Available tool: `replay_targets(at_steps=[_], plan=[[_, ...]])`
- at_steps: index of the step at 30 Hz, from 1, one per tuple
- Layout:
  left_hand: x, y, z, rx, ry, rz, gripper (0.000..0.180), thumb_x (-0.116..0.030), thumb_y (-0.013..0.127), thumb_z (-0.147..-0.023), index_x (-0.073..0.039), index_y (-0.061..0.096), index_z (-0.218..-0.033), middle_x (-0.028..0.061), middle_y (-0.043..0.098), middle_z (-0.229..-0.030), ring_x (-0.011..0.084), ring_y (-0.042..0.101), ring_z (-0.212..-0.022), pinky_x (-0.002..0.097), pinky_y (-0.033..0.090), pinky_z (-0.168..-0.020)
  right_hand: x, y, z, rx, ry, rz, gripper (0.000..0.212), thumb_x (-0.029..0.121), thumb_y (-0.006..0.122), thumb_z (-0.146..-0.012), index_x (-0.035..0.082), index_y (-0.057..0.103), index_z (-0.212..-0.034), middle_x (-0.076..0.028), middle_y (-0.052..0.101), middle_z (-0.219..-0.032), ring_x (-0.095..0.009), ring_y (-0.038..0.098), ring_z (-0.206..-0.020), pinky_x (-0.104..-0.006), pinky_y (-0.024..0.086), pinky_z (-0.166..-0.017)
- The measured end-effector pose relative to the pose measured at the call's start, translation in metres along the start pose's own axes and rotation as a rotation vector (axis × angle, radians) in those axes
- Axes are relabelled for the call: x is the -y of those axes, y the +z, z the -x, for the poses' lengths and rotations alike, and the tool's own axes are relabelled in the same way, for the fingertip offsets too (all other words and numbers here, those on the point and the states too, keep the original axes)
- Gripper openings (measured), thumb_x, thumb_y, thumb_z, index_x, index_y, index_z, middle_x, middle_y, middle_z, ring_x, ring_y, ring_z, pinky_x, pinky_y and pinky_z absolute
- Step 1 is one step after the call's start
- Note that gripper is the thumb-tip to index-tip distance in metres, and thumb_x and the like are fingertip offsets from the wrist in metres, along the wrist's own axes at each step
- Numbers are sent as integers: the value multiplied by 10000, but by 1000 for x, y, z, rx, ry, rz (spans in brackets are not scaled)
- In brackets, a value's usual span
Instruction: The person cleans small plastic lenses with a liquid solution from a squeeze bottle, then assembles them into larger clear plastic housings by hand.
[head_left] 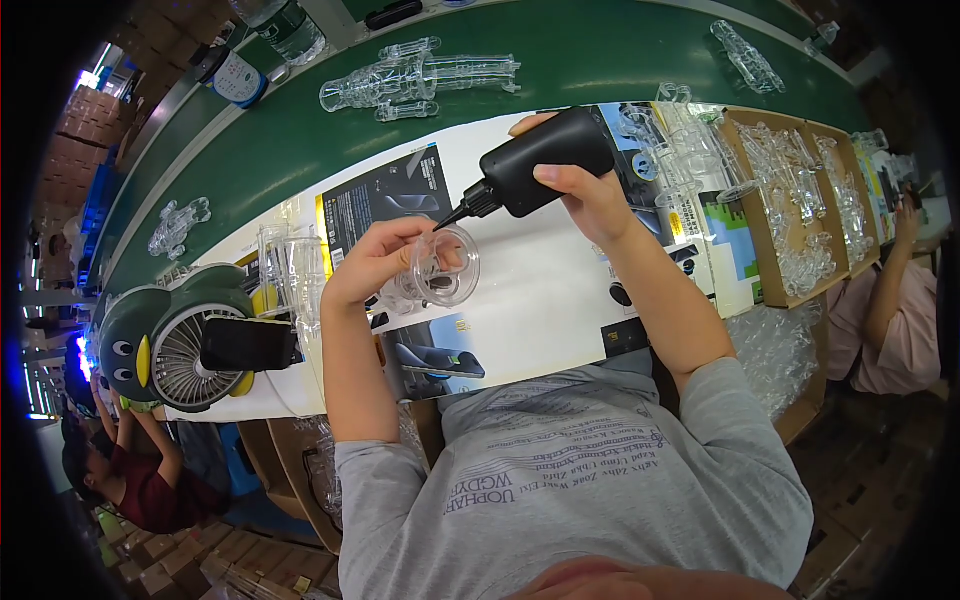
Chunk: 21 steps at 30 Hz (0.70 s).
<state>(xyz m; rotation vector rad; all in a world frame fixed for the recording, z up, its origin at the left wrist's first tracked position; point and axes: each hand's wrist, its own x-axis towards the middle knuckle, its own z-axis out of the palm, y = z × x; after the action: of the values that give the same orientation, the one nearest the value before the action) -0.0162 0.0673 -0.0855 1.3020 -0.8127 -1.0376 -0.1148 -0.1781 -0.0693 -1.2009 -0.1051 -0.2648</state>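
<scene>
My right hand (590, 200) is wrapped round a black squeeze bottle (550, 160), which is tilted so that its thin nozzle points down to the left. The nozzle's tip is at the rim of a clear plastic part (458, 265) with a round flared end. My left hand (385, 258) grips that part, its fingers seen partly through the clear wall. Whether any liquid comes from the tip is too small to tell. Below both hands lies a white printed sheet (540, 300) with pictures on it.
Clear plastic assemblies (420, 82) lie on the green table (590, 50). More clear parts (290, 265) stand left of my hand. At right, cardboard trays (770, 225) hold clear pieces. A penguin-shaped fan (180, 340) with a phone (248, 345) stands left. Other people sit at both sides.
</scene>
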Motion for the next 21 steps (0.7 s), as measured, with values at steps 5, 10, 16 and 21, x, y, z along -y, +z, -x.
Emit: replay_targets(at_steps=[5,10,16,21], plan=[[1,1,-1,-177,135,-27,446,-300,640,-812,24,534,-1099,109,634,-955,184,599,-921,292,464,-822,0,0,-2,-71,62,-126,436,177,614,-728,46,508,-1130,-93,564,-1040,-166,558,-962,-318,474,-826],[1,5,-8,-313,252,21,571,-239,739,-719,19,490,-1163,111,619,-1014,197,588,-974,320,448,-886,-8,-8,-7,-210,62,-281,451,230,610,-764,55,491,-1162,-102,562,-1062,-166,548,-985,-311,449,-863],[9,-1,-8,-504,343,-9,649,-46,785,-571,24,503,-1152,110,578,-1105,191,551,-1035,325,427,-926,-9,-13,-10,-251,39,-354,402,229,591,-793,59,500,-1146,-98,566,-1040,-112,501,-810,-239,399,-660],[11,-4,-9,-537,422,-7,588,13,767,-524,5,571,-1078,100,578,-1080,191,550,-1017,319,424,-929,-7,-9,-10,-308,28,-390,369,219,583,-801,53,511,-1123,-92,566,-1015,-101,465,-742,-223,364,-590]])
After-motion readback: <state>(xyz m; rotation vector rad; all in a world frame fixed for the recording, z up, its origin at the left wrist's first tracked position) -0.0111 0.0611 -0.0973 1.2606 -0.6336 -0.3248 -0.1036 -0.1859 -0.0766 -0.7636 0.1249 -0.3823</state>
